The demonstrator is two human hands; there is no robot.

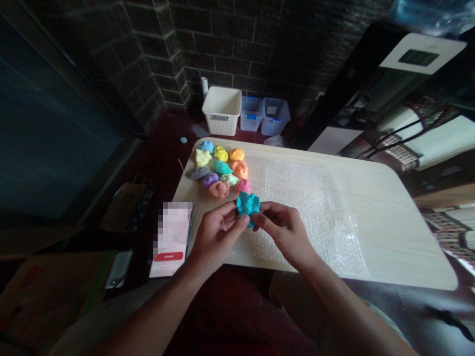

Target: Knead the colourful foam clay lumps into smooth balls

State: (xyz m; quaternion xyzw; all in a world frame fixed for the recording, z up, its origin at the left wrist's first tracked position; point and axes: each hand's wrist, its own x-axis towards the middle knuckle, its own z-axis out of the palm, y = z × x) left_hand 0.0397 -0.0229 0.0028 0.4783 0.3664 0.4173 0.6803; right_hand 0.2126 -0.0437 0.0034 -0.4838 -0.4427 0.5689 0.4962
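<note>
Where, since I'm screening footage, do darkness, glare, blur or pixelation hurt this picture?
Head view: brick wall deep in shadow; head view: bubble wrap showing small glints; head view: frame edges soft and smeared, teal clump fairly distinct; head view: mosaic blocks over a flat pink item.

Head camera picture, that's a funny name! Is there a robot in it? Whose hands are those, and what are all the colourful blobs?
There's no robot here. A person wears a camera on their head, pointing forward and down, so you see almost what they see. The left hand and right hand are that person's own bare hands. Together they hold a teal lump with thumbs and fingers. It looks soft, perhaps like modelling clay, but I can't be sure. On the pale table lies clear bubble wrap. More colourful lumps sit bunched toward the left: yellow, orange, purple, pink and others.
</note>
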